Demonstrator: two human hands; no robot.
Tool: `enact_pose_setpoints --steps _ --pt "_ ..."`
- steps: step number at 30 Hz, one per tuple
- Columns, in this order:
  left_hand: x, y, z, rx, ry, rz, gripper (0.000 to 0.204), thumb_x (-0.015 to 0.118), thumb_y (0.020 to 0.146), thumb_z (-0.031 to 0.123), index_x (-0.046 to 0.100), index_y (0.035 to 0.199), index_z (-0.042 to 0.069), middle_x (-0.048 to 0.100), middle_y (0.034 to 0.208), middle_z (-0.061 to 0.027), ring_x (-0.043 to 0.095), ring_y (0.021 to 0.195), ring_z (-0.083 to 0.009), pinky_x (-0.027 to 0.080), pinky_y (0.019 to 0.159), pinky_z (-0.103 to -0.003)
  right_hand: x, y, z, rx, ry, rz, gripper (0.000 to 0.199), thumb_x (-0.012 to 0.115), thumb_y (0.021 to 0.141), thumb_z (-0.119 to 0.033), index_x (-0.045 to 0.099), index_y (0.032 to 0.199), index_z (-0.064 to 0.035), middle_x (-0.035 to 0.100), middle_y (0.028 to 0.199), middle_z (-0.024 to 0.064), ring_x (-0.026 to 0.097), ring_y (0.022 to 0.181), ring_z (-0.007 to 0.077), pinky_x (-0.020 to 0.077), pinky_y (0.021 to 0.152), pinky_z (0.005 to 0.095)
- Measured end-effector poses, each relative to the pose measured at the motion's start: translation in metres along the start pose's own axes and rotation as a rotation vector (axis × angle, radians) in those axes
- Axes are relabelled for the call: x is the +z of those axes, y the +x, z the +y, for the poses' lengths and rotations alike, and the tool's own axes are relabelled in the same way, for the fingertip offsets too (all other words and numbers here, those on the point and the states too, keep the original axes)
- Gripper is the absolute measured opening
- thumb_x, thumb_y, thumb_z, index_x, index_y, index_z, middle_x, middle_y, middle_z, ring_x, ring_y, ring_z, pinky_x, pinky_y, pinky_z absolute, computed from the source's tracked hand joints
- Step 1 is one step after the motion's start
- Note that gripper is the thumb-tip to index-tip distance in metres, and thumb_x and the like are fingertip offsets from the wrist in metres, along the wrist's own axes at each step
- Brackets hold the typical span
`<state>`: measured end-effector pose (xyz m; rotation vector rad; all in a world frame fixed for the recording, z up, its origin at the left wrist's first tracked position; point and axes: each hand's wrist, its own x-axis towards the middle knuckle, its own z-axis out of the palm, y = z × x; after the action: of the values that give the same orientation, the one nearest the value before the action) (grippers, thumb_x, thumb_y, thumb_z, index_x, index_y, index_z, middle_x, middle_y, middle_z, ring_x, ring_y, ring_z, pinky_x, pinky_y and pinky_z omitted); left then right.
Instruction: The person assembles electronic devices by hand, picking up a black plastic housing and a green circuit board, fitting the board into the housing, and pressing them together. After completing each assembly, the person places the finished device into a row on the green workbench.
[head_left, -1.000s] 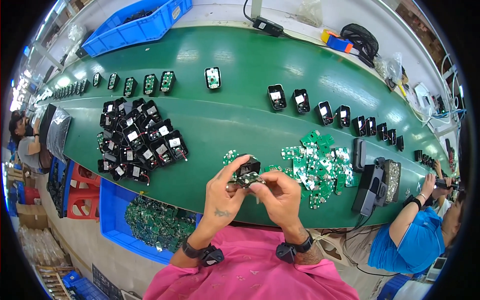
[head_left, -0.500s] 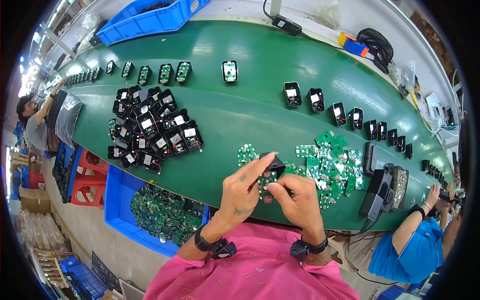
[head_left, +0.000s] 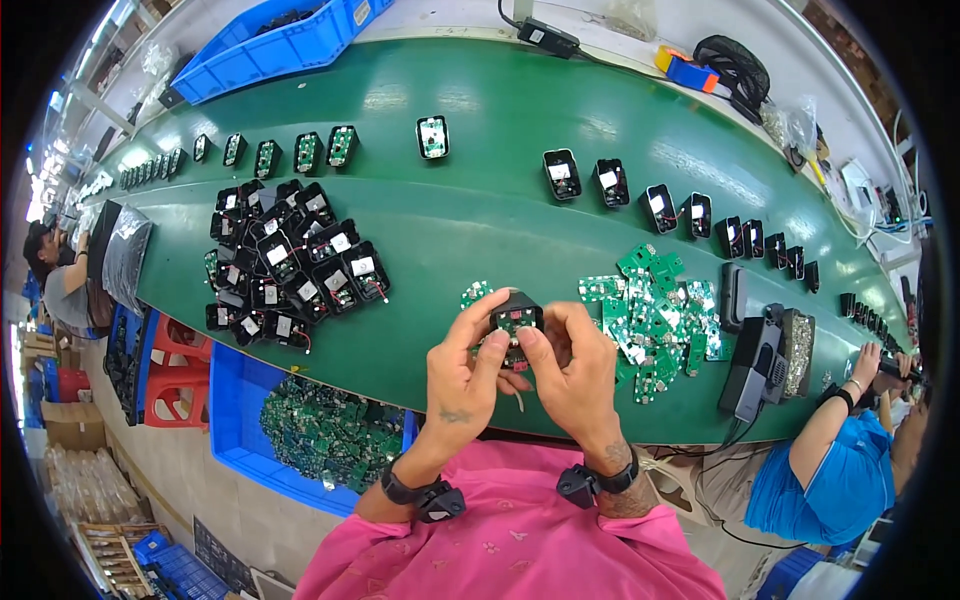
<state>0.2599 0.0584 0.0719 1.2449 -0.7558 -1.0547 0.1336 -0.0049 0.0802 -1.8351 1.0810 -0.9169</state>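
Your left hand [head_left: 462, 365] & right hand [head_left: 577, 372] both gripped one small black housing [head_left: 516, 318] w/ a green board inside, fingertips pinched round its edges, held just above the near edge of the green belt [head_left: 480, 215]. Right beside it lay a loose heap of green circuit boards [head_left: 655, 315]; to the left, a pile of black housings [head_left: 285, 265]. Below the belt's edge sat a blue bin [head_left: 235, 400] of more boards. Far right, a co-worker's arm in a blue sleeve [head_left: 815, 470].

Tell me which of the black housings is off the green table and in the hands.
The black housing with a green board inside, pinched between left hand and right hand; all others lie on the green table.
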Motion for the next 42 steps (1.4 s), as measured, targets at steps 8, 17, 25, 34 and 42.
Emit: enact_pose_setpoints --steps 8,17,25,34,42 --pt "0.008 0.001 -0.003 0.091 0.210 0.048 0.034 0.046 0.104 0.013 0.052 0.136 0.002 0.068 0.091 -0.0121 0.066 0.058 -0.0136 0.051 0.049 -0.026 -0.001 0.003 0.005 -0.093 0.084 -0.117 0.042 0.055 0.099 -0.010 0.050 0.139 -0.0034 0.064 0.098 0.0150 0.063 0.083 0.0251 0.0507 0.074 0.0352" --pt "0.021 0.008 -0.020 0.393 0.471 0.243 0.029 0.047 0.102 0.011 0.058 0.128 0.003 0.070 0.096 -0.0175 0.071 0.072 -0.0268 0.055 0.063 -0.035 0.008 -0.001 0.005 -0.025 0.193 -0.101 0.036 0.052 0.099 -0.006 0.051 0.135 -0.0043 0.063 0.117 0.0191 0.063 0.100 0.0348 0.0505 0.087 0.0403" --pt "0.023 0.011 -0.019 0.399 0.464 0.215 0.031 0.049 0.103 0.017 0.059 0.127 0.001 0.069 0.115 -0.0168 0.070 0.095 -0.0243 0.055 0.081 -0.033 0.025 -0.004 0.021 -0.058 0.280 0.047 0.031 0.051 0.100 -0.006 0.052 0.131 -0.0038 0.062 0.115 0.0177 0.063 0.100 0.0322 0.0510 0.086 0.0388" --pt "0.021 0.003 -0.025 0.935 0.488 0.274 0.025 0.054 0.094 0.003 0.062 0.117 -0.001 0.070 0.108 -0.0243 0.073 0.089 -0.0369 0.058 0.071 -0.036 0.011 0.000 0.016 -0.607 0.289 0.066 0.045 0.065 0.085 0.003 0.056 0.128 -0.0080 0.055 0.089 0.0112 0.050 0.072 0.0229 0.0422 0.059 0.0337" --pt "0.022 0.005 -0.015 0.925 0.485 0.290 0.025 0.052 0.095 0.003 0.063 0.117 -0.001 0.070 0.108 -0.0216 0.072 0.091 -0.0370 0.058 0.073 -0.038 0.017 -0.003 0.009 -0.588 0.257 0.155 0.046 0.064 0.085 0.004 0.056 0.129 -0.0080 0.058 0.091 0.0140 0.054 0.072 0.0250 0.0457 0.060 0.0355"
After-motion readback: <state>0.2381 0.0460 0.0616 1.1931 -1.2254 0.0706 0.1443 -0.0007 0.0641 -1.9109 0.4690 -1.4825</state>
